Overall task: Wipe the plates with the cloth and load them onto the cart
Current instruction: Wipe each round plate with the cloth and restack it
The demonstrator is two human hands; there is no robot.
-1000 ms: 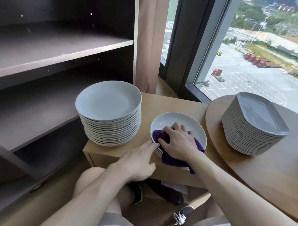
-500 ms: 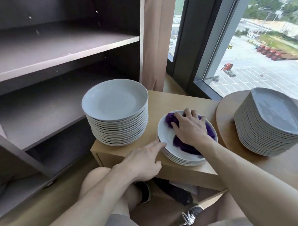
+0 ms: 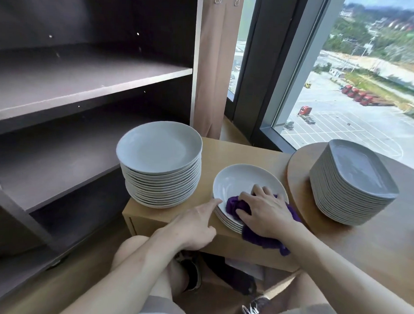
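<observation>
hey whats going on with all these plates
A person is at the wiping step. The right hand grips a purple cloth and presses it into the top plate of a short stack on the wooden cabinet; the left hand touches that plate's rim. A taller round stack and a grey squarish stack stand alongside.

We saw the purple cloth (image 3: 233, 206) bunched on the near side of a short stack of white plates (image 3: 240, 179), draping over its rim. A taller plate stack (image 3: 159, 152) stood just left.

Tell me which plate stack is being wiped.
The short middle stack: the right hand holds the purple cloth on its top plate, the left hand touches its rim. The tall round stack and square stack sit untouched.
</observation>
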